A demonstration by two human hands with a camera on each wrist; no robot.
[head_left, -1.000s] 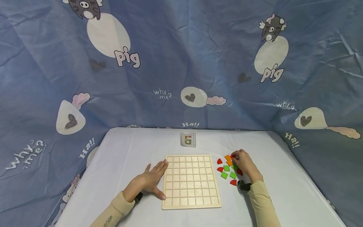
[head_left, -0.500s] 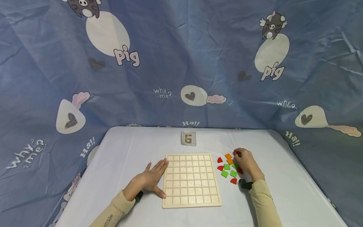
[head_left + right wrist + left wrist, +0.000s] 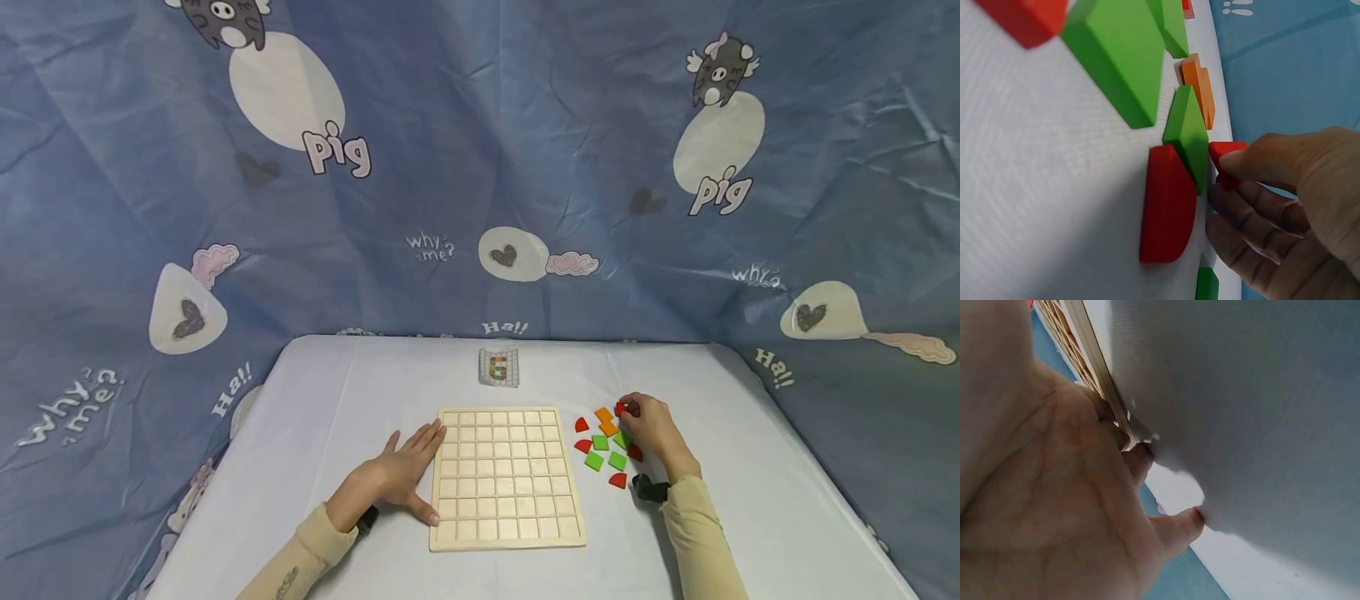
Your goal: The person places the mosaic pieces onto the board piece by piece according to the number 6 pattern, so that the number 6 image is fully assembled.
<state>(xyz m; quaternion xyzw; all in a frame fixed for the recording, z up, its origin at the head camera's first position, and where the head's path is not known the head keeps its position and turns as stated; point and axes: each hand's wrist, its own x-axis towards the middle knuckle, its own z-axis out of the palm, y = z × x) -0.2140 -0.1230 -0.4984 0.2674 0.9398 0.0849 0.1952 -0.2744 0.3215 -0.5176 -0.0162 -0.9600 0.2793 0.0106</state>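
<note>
My left hand (image 3: 401, 475) lies with fingers and thumb spread against the left edge of a wooden grid board (image 3: 506, 479). In the left wrist view its fingertips touch the board's side edge (image 3: 1094, 356). My right hand (image 3: 652, 425) is at the far right of a group of coloured pieces and pinches a red block (image 3: 1229, 150) between thumb and fingers. Beside it lie orange squares (image 3: 604, 414), green squares (image 3: 594, 462) and red quarter-circle pieces (image 3: 618, 481). In the right wrist view a red quarter-circle block (image 3: 1169, 206) rests against a green block (image 3: 1188, 134).
A small pattern card (image 3: 498, 367) with a coloured figure on a grid lies behind the board. White cloth (image 3: 375, 375) covers the table. A blue printed curtain (image 3: 480, 167) hangs behind it and along both sides.
My right hand has shifted slightly right from the orange squares, and the red block in its fingers has turned. My left hand keeps its place on the board.
</note>
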